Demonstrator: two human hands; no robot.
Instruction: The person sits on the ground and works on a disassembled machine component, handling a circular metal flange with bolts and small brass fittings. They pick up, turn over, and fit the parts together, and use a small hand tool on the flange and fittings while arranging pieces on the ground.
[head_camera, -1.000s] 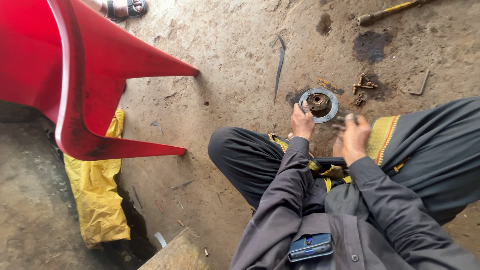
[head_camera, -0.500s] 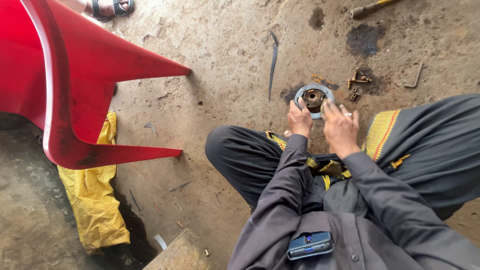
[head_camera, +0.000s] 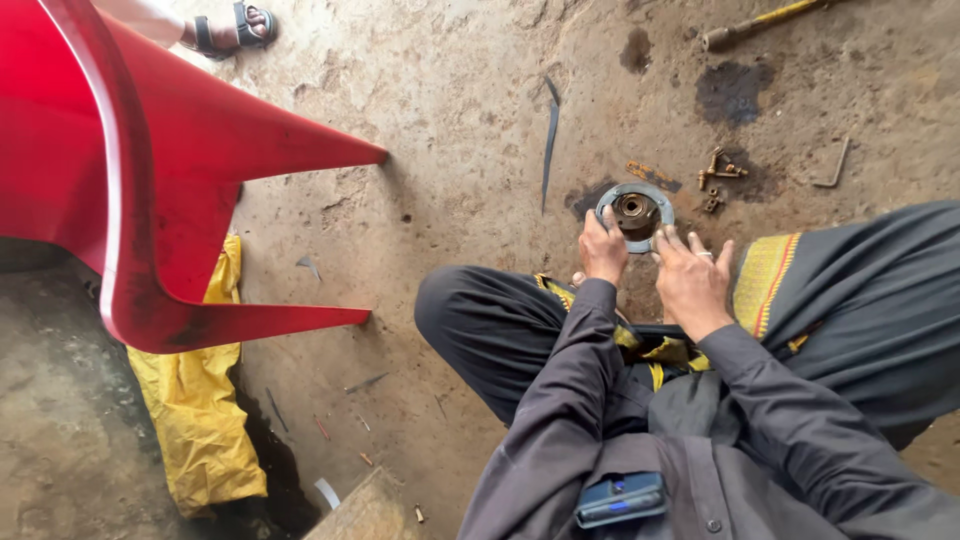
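A round grey metal disc (head_camera: 637, 190) with a rusty brown hub lies on the dirty concrete floor in front of my crossed legs. My left hand (head_camera: 603, 250) grips the disc's left rim with curled fingers. My right hand (head_camera: 690, 278) lies flat with its fingers spread. Its fingertips touch the disc's lower right edge. Both arms are in dark grey sleeves.
Small brass fittings (head_camera: 718, 172) and a bent metal rod (head_camera: 832, 170) lie right of the disc. A dark metal strip (head_camera: 549, 140) lies to its left. A red plastic chair (head_camera: 150, 190) and yellow cloth (head_camera: 195, 410) fill the left. A yellow-handled tool (head_camera: 765, 22) and another person's sandaled foot (head_camera: 235, 28) are at the top.
My right hand has reached forward from near my knee until its fingertips meet the disc. My left hand has stayed on the disc's left rim.
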